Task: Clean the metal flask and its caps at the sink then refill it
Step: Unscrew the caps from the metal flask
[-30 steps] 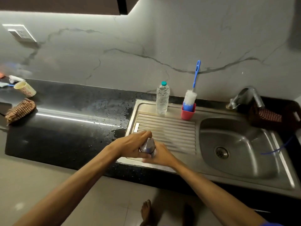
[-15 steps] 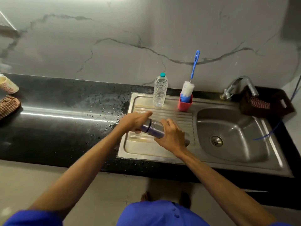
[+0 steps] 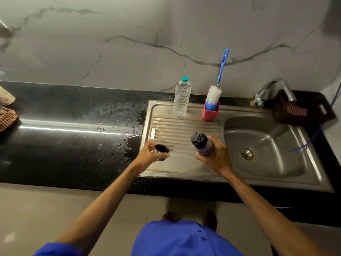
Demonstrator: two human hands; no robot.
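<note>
My right hand [image 3: 216, 157] grips the metal flask [image 3: 202, 144] upright over the ribbed drainboard [image 3: 177, 126]; a black inner stopper still sits on its mouth. My left hand [image 3: 149, 156] holds the flask's outer metal cap [image 3: 161, 151], hollow side up, over the drainboard's left part. The two hands are apart. The sink basin [image 3: 265, 145] with its drain lies to the right of the flask, and the tap [image 3: 273, 89] stands behind it.
A clear water bottle [image 3: 181, 97] and a red holder [image 3: 210, 112] with a blue-handled bottle brush [image 3: 219, 78] stand at the drainboard's back. A dark basket [image 3: 302, 109] with a checked cloth sits by the tap. Water drops wet the black counter [image 3: 73, 135]; a cup and cloth lie far left.
The outer cap has come off the flask. My left hand has carried it to the left while my right hand turned the flask upright and shifted right.
</note>
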